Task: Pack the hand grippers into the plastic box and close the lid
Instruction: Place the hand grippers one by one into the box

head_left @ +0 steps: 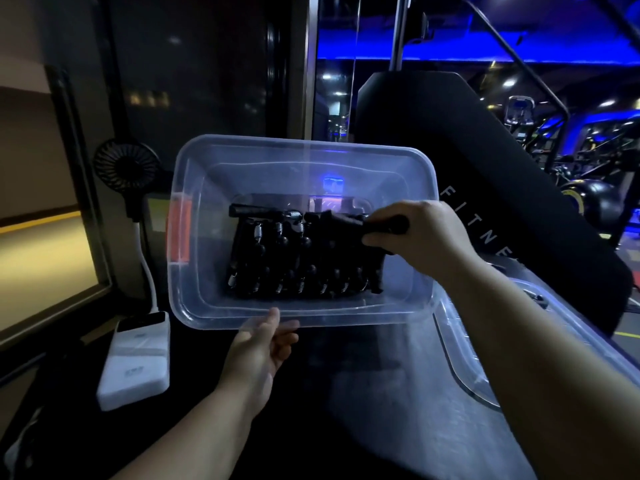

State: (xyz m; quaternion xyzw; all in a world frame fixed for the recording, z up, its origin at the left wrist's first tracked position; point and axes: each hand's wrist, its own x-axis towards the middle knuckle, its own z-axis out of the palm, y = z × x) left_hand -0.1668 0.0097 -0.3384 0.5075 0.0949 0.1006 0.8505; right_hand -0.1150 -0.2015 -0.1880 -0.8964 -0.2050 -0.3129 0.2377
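A clear plastic box [194, 258] with an orange latch on its left end is tilted toward me above the dark table. Several black hand grippers [294, 261] with metal springs lie packed in rows on its bottom. My left hand [259, 344] grips the box's near rim from below. My right hand [419, 233] reaches into the box from the right and holds one black hand gripper [349, 223] by its handle over the packed rows. The clear lid [485, 348] lies flat on the table to the right, partly under my right forearm.
A white power bank [136, 362] lies at the left with a white cable running up to a small black fan [126, 168]. A black padded gym seat [485, 174] stands behind the box. A window frame runs along the left side.
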